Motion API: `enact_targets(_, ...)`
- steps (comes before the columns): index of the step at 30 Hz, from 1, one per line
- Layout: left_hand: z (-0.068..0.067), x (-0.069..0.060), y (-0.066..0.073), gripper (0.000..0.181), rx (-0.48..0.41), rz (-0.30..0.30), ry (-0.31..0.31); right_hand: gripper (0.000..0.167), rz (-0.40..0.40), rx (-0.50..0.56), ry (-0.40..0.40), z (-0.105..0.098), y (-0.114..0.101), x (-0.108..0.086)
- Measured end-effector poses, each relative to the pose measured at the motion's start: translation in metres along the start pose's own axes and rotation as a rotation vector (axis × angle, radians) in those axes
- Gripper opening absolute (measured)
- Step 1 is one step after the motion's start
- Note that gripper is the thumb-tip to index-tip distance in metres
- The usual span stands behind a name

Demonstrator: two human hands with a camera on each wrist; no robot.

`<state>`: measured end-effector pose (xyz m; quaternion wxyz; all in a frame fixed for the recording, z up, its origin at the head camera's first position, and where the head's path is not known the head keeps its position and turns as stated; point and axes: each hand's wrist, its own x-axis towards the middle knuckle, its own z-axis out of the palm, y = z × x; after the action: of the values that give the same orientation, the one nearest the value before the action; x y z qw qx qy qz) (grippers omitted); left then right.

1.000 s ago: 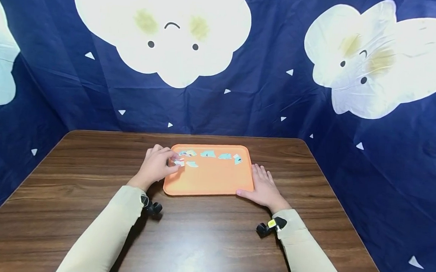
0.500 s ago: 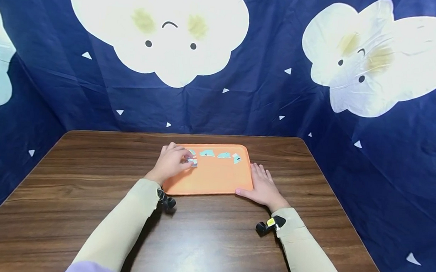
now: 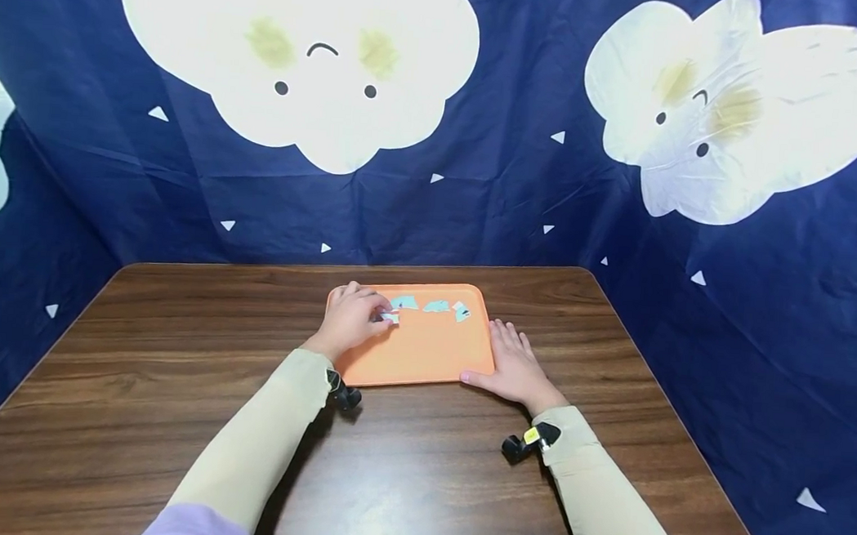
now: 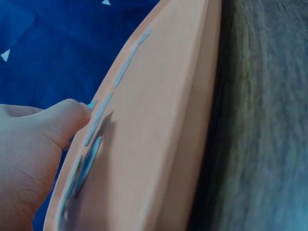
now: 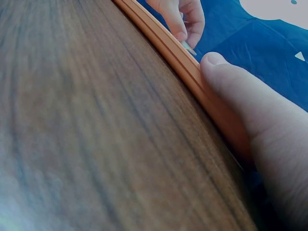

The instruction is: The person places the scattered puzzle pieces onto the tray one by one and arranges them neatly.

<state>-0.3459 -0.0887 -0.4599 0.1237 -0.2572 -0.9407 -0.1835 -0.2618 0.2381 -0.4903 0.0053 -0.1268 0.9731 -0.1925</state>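
Note:
My left hand (image 3: 353, 320) is over the left part of an orange tray (image 3: 423, 353). Thumb and fingertips pinch a flat light-blue and white printed piece (image 5: 188, 47), raised just off the tray. Three similar irregular pieces lie along the tray's far side: one piece (image 3: 405, 302) beside the fingertips, a middle piece (image 3: 437, 306) and a right piece (image 3: 463, 311). In the left wrist view, more flat pieces (image 4: 88, 166) show edge-on below the thumb. My right hand (image 3: 514, 367) rests at the tray's near right corner, fingers straight along its side, thumb against the front rim.
The tray lies on a brown wood-grain table (image 3: 415, 479). A dark blue curtain (image 3: 256, 200) with white clouds and small triangles stands behind it and at both sides. Each sleeve carries a black wrist camera (image 3: 524, 447).
My left hand has moved right over the tray with the pinched piece, covering the pieces at the far left. The right hand has stayed at the corner. The head view has shifted slightly.

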Motion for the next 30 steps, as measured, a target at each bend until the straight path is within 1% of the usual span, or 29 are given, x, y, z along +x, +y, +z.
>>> enact_targets(7,0.0072,0.0036,0.0034,0.021,-0.01,-0.007,-0.038,0.123,-0.002,0.002,0.008,-0.0007,0.0008,0.0001)
enact_targets(11,0.0096,0.0049,0.0018,0.02,-0.024,0.006,-0.047,0.123,-0.01,0.004,0.017,0.0002,0.0008,0.0008)
enact_targets(15,0.0101,0.005,0.0023,0.018,-0.029,0.006,-0.066,0.123,-0.01,0.006,0.017,0.0001,-0.0002,0.0006)
enact_targets(18,0.0089,0.0056,0.0048,0.018,-0.029,-0.008,-0.092,0.122,-0.014,0.006,0.017,-0.0013,-0.0007,0.0002)
enact_targets(21,0.0085,0.0069,0.0059,0.02,-0.015,-0.02,-0.111,0.122,-0.012,0.005,0.013,-0.0025,-0.0013,0.0003)
enact_targets(26,0.01,0.0073,0.0069,0.022,0.04,-0.03,-0.124,0.123,-0.005,0.002,0.005,-0.0013,-0.001,0.001)
enact_targets(28,0.0098,0.0062,0.0085,0.023,0.066,-0.023,-0.122,0.124,-0.006,0.005,0.007,-0.0007,-0.0007,0.0008)
enact_targets(30,0.0086,0.0042,0.0104,0.026,0.091,-0.006,-0.106,0.123,-0.005,0.008,0.009,-0.0006,-0.0003,0.0002)
